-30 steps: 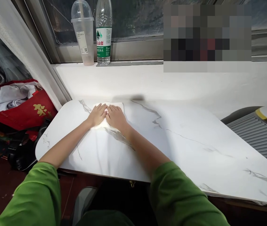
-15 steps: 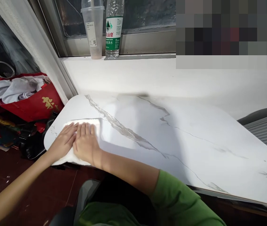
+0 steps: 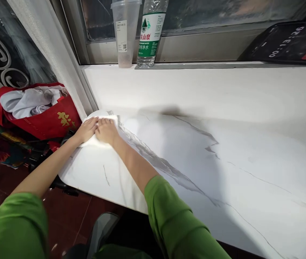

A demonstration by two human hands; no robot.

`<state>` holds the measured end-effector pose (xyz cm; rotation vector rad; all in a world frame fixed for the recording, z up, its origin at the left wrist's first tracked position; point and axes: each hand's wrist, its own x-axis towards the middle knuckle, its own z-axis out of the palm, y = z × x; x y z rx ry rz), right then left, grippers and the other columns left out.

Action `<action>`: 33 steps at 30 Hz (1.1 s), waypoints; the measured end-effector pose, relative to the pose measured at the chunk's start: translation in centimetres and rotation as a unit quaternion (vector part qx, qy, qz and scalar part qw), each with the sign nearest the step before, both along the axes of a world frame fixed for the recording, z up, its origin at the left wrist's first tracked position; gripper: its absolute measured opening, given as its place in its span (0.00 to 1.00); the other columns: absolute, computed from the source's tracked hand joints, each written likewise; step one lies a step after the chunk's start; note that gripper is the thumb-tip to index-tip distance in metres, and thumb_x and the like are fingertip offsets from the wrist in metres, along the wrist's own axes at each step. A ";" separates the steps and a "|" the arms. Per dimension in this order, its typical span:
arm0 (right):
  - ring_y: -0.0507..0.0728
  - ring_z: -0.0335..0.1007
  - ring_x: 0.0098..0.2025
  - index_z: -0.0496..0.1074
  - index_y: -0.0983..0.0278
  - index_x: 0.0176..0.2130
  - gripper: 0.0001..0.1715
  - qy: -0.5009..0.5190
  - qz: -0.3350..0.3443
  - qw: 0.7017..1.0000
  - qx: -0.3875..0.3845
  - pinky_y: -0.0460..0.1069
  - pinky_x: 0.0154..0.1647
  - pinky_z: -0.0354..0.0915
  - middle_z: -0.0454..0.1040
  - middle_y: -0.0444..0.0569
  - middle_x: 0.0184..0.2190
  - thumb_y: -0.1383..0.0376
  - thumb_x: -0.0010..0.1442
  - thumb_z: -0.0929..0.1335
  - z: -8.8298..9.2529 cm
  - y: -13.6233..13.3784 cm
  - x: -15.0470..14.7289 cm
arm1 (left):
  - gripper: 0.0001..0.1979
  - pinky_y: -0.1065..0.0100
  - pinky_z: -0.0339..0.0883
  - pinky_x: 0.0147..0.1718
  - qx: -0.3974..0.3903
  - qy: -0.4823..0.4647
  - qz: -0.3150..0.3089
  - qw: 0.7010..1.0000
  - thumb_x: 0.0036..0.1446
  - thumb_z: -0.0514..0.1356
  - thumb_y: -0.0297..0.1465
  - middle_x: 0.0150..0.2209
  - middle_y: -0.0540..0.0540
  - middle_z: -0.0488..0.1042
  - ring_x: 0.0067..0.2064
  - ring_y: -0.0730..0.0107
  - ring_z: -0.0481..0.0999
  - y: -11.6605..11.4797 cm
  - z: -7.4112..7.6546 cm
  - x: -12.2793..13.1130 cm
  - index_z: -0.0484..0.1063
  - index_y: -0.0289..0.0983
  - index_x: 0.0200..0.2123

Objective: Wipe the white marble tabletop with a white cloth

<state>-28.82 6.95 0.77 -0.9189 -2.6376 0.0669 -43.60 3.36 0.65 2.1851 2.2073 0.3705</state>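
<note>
A white cloth (image 3: 95,142) lies flat at the far left corner of the white marble-patterned table (image 3: 131,180). On its left part rests my left hand (image 3: 87,130), palm down with the fingers stretched forward. Beside it my right hand (image 3: 106,131) presses flat on the cloth, the two hands touching at the fingertips. Both hands are open, and their palms are hidden from above.
On the window ledge stand a clear plastic cup (image 3: 126,36) and a water bottle (image 3: 150,39). A phone (image 3: 290,43) leans at the upper right. Left of the table is a red bag (image 3: 45,124) with pale fabric inside; a white curtain (image 3: 42,39) hangs behind it.
Both hands have slid the cloth away from the front edge toward the wall at the table's far left corner. The camera view has shifted, and both green sleeves now show.
</note>
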 end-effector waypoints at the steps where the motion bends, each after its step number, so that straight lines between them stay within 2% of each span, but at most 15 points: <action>1: 0.66 0.61 0.62 0.61 0.81 0.62 0.31 0.000 -0.007 1.000 -0.010 0.59 0.63 0.55 0.66 0.65 0.62 0.65 0.66 0.58 -0.3 1.4 0.1 | 0.26 0.56 0.49 0.67 0.003 0.003 -0.003 1.000 0.64 0.43 0.32 0.66 0.38 0.62 0.68 0.59 0.58 1.7 0.0 0.4 0.62 0.31 0.62; 3: 0.66 0.59 0.63 0.61 0.81 0.62 0.31 0.018 -0.034 0.999 -0.029 0.59 0.65 0.52 0.66 0.66 0.61 0.66 0.66 0.58 -0.9 3.7 0.5 | 0.25 0.59 0.49 0.67 -0.004 0.008 -0.021 1.000 0.63 0.44 0.30 0.65 0.39 0.63 0.67 0.61 0.60 4.3 -0.1 1.3 0.61 0.31 0.62; 5: 0.66 0.58 0.63 0.61 0.81 0.62 0.30 0.034 -0.051 0.998 -0.032 0.59 0.65 0.50 0.65 0.67 0.62 0.66 0.66 0.57 -1.6 5.1 1.2 | 0.25 0.59 0.49 0.67 -0.010 0.009 -0.030 0.999 0.63 0.44 0.29 0.65 0.39 0.62 0.67 0.62 0.60 5.9 -0.1 2.3 0.61 0.30 0.62; 9: 0.66 0.57 0.64 0.61 0.81 0.62 0.30 0.039 -0.043 0.998 -0.015 0.60 0.64 0.49 0.63 0.68 0.63 0.67 0.67 0.55 -2.6 5.5 3.1 | 0.25 0.55 0.48 0.67 -0.011 -0.001 -0.029 1.000 0.65 0.44 0.30 0.66 0.41 0.61 0.68 0.60 0.57 6.1 -0.2 4.4 0.61 0.33 0.63; 13: 0.66 0.56 0.65 0.61 0.80 0.63 0.30 0.016 -0.043 0.999 -0.008 0.59 0.66 0.48 0.63 0.65 0.64 0.68 0.66 0.55 -2.9 4.1 5.7 | 0.25 0.52 0.44 0.68 -0.020 -0.004 -0.020 1.000 0.68 0.42 0.32 0.68 0.42 0.57 0.70 0.59 0.53 3.8 -0.6 7.0 0.58 0.35 0.65; 17: 0.66 0.57 0.65 0.61 0.80 0.63 0.31 0.012 -0.014 1.000 0.018 0.60 0.66 0.49 0.62 0.65 0.64 0.67 0.66 0.55 -3.2 1.3 9.2 | 0.26 0.50 0.42 0.68 -0.024 -0.010 -0.008 1.000 0.69 0.39 0.33 0.69 0.41 0.55 0.71 0.57 0.50 0.0 -0.7 10.6 0.56 0.33 0.66; 21: 0.66 0.58 0.64 0.63 0.79 0.62 0.31 0.019 0.013 0.999 0.038 0.61 0.66 0.52 0.64 0.64 0.63 0.67 0.66 0.54 -3.5 -3.2 13.2 | 0.26 0.48 0.42 0.68 -0.014 -0.008 -0.009 1.000 0.69 0.40 0.33 0.69 0.39 0.56 0.71 0.54 0.50 -5.0 -1.0 14.2 0.57 0.31 0.65; 26: 0.66 0.58 0.65 0.64 0.80 0.62 0.32 0.048 0.019 0.996 0.073 0.62 0.66 0.53 0.65 0.64 0.62 0.65 0.67 0.55 -3.9 -9.3 17.8 | 0.27 0.46 0.43 0.67 0.010 -0.011 -0.073 0.997 0.69 0.40 0.35 0.68 0.35 0.57 0.70 0.50 0.50 -10.6 -1.3 17.6 0.59 0.28 0.64; 28: 0.66 0.58 0.65 0.65 0.80 0.61 0.31 0.060 0.012 0.995 0.079 0.62 0.66 0.54 0.66 0.64 0.62 0.65 0.66 0.55 -4.0 -10.5 18.9 | 0.26 0.45 0.44 0.67 0.016 -0.012 -0.098 0.995 0.69 0.40 0.35 0.68 0.35 0.58 0.70 0.50 0.51 -11.5 -1.3 18.3 0.59 0.29 0.64; 30: 0.66 0.58 0.65 0.65 0.79 0.61 0.31 0.064 0.005 0.995 0.075 0.62 0.66 0.55 0.66 0.64 0.62 0.65 0.66 0.55 -4.0 -10.5 19.4 | 0.26 0.45 0.44 0.67 0.017 -0.007 -0.117 0.993 0.69 0.40 0.34 0.67 0.35 0.59 0.70 0.50 0.51 -11.2 -1.3 18.7 0.59 0.29 0.63; 33: 0.65 0.60 0.64 0.67 0.80 0.60 0.30 0.060 0.014 0.996 0.067 0.62 0.66 0.56 0.67 0.65 0.61 0.66 0.65 0.56 -3.9 -7.9 19.3 | 0.26 0.44 0.43 0.67 0.010 0.010 -0.133 0.991 0.68 0.41 0.33 0.66 0.32 0.60 0.70 0.48 0.52 -8.5 -1.2 18.5 0.60 0.26 0.62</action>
